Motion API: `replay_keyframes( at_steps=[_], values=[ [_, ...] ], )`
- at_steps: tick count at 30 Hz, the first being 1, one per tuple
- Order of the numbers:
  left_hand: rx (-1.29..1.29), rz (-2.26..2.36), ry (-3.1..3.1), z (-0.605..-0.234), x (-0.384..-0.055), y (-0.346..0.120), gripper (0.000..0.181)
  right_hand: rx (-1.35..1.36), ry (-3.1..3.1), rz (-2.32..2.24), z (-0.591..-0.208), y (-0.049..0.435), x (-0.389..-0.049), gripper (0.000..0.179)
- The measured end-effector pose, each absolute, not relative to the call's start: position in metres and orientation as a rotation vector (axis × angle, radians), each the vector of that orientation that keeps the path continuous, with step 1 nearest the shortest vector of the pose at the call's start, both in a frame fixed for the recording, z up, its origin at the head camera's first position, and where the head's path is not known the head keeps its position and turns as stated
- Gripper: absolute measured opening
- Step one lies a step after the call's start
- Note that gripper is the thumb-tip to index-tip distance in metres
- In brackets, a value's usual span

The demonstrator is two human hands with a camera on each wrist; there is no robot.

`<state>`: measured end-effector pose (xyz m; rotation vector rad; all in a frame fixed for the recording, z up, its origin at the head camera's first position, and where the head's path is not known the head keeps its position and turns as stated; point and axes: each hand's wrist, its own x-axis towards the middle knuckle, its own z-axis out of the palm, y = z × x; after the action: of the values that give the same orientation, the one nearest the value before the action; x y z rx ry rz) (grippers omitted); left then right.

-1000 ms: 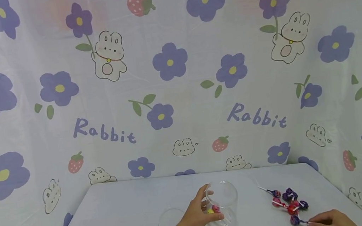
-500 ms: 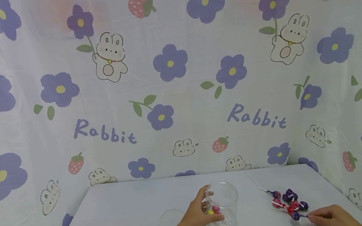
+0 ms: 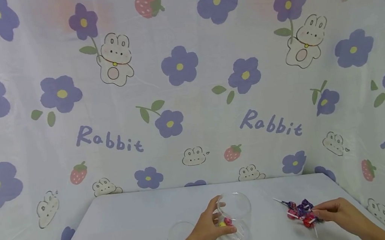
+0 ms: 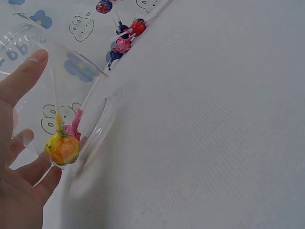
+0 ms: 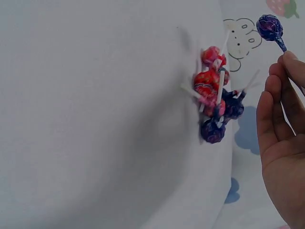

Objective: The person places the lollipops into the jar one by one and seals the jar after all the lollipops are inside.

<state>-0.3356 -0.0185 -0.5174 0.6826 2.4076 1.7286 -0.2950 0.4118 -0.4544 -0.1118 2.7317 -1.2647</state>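
My left hand (image 3: 205,228) grips a clear, open-topped plastic jar (image 3: 244,221) around its side, thumb in front and fingers behind. Inside the jar lie a yellow lollipop (image 4: 63,149) and a pink lollipop (image 4: 74,125), heads at the bottom and sticks upward. On the right, my right hand (image 3: 344,213) pinches a dark blue-purple lollipop (image 5: 270,27) by its stick, between thumb and fingertips. It hangs in the air above a pile of red lollipops (image 5: 207,82), pink ones and dark blue lollipops (image 5: 213,131) on the table.
A thin clear round lid (image 3: 168,236) lies on the white table (image 3: 135,218) just left of the jar. Behind the table hangs a white curtain (image 3: 208,100) printed with flowers and rabbits.
My right hand, pinching the dark lollipop's stick, has raised it from the near edge of the pile and moved up and slightly left. My left hand and the jar stay in place.
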Motion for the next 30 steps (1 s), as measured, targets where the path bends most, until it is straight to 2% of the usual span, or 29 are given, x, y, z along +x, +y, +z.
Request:
replay_keyframes(
  at_steps=[12,30],
  values=[
    [0.678,1.737,2.393,-0.518,-0.337,-0.018,0.098,-0.378,2.709,-1.373,-0.422,0.373,-0.314,0.036],
    [0.712,1.741,2.376,-0.519,-0.34,-0.018,0.098,-0.677,2.727,-1.374,-0.395,0.308,-0.34,0.025]
  ],
)
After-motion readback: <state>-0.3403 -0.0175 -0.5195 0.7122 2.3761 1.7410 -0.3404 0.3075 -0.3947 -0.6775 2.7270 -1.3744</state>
